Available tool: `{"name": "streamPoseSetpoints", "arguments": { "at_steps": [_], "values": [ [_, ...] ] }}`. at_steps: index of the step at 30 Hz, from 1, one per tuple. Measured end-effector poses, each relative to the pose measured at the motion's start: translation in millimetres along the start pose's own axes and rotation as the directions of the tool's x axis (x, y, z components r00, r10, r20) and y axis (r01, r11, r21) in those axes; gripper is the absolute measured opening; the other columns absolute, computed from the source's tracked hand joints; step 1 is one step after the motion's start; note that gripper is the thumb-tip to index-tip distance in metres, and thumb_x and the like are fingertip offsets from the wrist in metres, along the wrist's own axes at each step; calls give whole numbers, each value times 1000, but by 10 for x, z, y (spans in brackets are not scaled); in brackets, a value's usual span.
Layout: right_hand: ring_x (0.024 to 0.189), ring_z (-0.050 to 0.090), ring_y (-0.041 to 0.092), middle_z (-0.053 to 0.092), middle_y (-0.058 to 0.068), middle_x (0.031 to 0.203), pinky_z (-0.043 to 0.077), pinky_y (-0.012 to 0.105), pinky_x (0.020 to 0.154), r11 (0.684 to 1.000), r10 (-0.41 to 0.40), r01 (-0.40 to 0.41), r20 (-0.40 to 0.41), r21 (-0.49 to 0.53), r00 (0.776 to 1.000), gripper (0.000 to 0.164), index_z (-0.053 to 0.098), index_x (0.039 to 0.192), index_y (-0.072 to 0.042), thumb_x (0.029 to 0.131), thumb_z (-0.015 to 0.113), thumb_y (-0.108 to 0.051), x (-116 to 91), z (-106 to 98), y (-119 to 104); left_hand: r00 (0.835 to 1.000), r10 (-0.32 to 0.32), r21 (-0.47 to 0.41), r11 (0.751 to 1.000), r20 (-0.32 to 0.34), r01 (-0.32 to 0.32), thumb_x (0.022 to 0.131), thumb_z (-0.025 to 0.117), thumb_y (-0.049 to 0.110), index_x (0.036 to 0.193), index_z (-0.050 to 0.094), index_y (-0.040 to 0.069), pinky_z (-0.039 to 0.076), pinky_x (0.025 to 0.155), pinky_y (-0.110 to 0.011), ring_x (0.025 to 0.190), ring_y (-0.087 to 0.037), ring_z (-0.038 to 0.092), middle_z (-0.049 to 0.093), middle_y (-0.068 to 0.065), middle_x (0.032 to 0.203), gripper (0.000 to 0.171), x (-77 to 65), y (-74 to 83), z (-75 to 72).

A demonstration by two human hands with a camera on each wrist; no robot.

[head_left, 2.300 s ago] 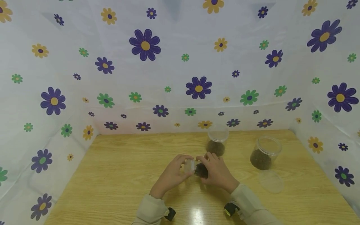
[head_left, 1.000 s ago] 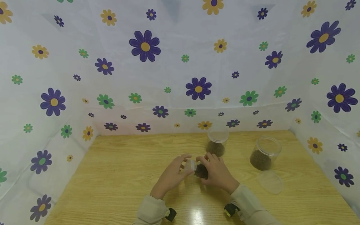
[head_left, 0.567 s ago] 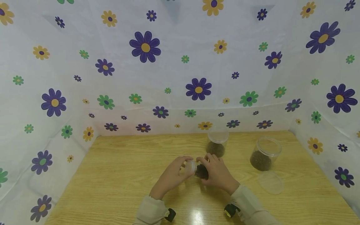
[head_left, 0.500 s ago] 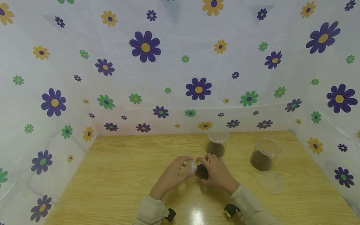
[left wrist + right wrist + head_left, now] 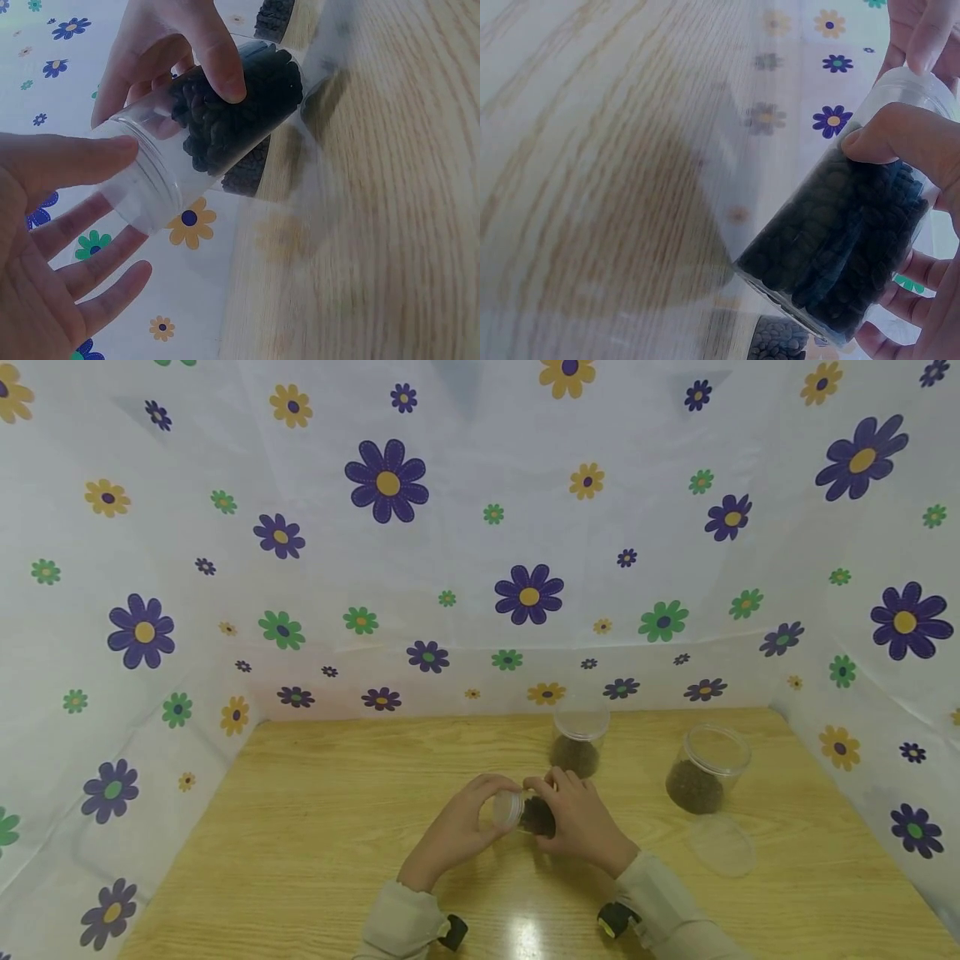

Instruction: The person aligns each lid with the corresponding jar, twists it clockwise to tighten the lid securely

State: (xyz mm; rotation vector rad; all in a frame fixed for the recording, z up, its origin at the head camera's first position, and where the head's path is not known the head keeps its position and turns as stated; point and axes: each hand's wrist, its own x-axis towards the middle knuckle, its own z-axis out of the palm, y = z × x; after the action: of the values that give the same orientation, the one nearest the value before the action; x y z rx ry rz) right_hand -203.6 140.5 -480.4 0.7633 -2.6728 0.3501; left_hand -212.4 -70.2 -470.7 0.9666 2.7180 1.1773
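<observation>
A clear jar [image 5: 537,816] partly filled with dark beans is tilted sideways over the table, its lidded end toward the left. My right hand [image 5: 581,818] grips the jar's body, with the thumb [image 5: 877,139] along the near side and fingers round the far side. At the other end, my left hand [image 5: 459,828] holds the clear screw lid [image 5: 146,180] between thumb and fingers. The lid sits on the jar's mouth. In the left wrist view the beans [image 5: 232,112] lie toward the jar's base, leaving a space below the lid.
Behind the hands stands a clear jar [image 5: 576,752] with dark contents. To the right is a wider, similarly part-filled jar [image 5: 697,783], with a loose translucent disc lid [image 5: 722,845] lying in front of it. A flowered cloth surrounds the wooden table [image 5: 315,827].
My left fingers have shifted on the lid, closing in round its upper edge; more of the lid's face shows. My right hand and the jar stay nearly in place.
</observation>
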Motion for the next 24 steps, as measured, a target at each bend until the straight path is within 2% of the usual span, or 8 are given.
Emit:
{"name": "streamPoseSetpoints", "arguments": {
  "at_steps": [4, 8, 11, 14, 16, 19, 24],
  "values": [
    [81, 47, 18, 50, 2, 93, 40, 35, 65, 1000, -5, 5, -2, -2, 1000, 71, 53, 120, -19, 58, 85, -33, -2, 11, 4, 999, 42, 25, 999, -3, -42, 81, 72, 12, 124, 55, 22, 43, 104, -40, 126, -19, 48, 51, 4, 131, 47, 1, -7, -1],
    [82, 47, 18, 50, 1, 93, 39, 34, 65, 1000, -4, 4, -4, -4, 1000, 71, 53, 119, -20, 58, 85, -33, -3, 25, 10, 997, 73, 31, 997, -19, -72, 79, 74, 7, 129, 51, 21, 43, 103, -41, 127, -21, 48, 51, 2, 134, 57, -2, -9, 4],
    [81, 47, 17, 50, 1, 93, 39, 33, 64, 1000, -4, 4, -6, -5, 1000, 70, 54, 119, -20, 57, 85, -33, 3, 29, 10, 1000, 25, -36, 999, -12, -25, 79, 74, 10, 138, 43, 23, 43, 102, -45, 129, -24, 45, 45, 1, 141, 68, -10, 0, 8],
    [80, 47, 17, 50, 1, 93, 38, 32, 64, 1000, -4, 4, -7, -3, 1000, 70, 54, 118, -20, 57, 85, -33, 9, 26, 6, 997, -73, -110, 991, 8, 73, 85, 70, 23, 144, 33, 27, 43, 100, -49, 128, -26, 45, 39, -2, 146, 70, -18, 17, 13],
    [80, 47, 17, 51, 1, 93, 37, 32, 63, 1000, -5, 5, -5, -6, 1000, 70, 54, 118, -21, 57, 86, -33, 12, 22, 3, 991, -134, -128, 983, 11, 134, 88, 65, 33, 145, 30, 27, 45, 96, -50, 125, -27, 47, 38, -5, 146, 67, -23, 30, 15],
    [79, 47, 17, 51, 1, 93, 37, 32, 63, 1000, -6, 6, -3, -7, 1000, 70, 55, 119, -20, 58, 86, -33, 13, 15, -2, 982, -191, -129, 973, 5, 190, 90, 59, 43, 144, 33, 26, 48, 90, -47, 118, -27, 52, 45, -7, 140, 63, -21, 48, 9],
    [79, 46, 17, 51, 1, 92, 37, 32, 63, 1000, -6, 6, 4, -15, 1000, 70, 54, 119, -20, 58, 86, -34, 8, 7, -9, 976, -220, -115, 969, 5, 219, 88, 61, 44, 137, 42, 21, 52, 81, -39, 107, -24, 57, 53, -6, 129, 57, -19, 57, -1]
  ]
}}
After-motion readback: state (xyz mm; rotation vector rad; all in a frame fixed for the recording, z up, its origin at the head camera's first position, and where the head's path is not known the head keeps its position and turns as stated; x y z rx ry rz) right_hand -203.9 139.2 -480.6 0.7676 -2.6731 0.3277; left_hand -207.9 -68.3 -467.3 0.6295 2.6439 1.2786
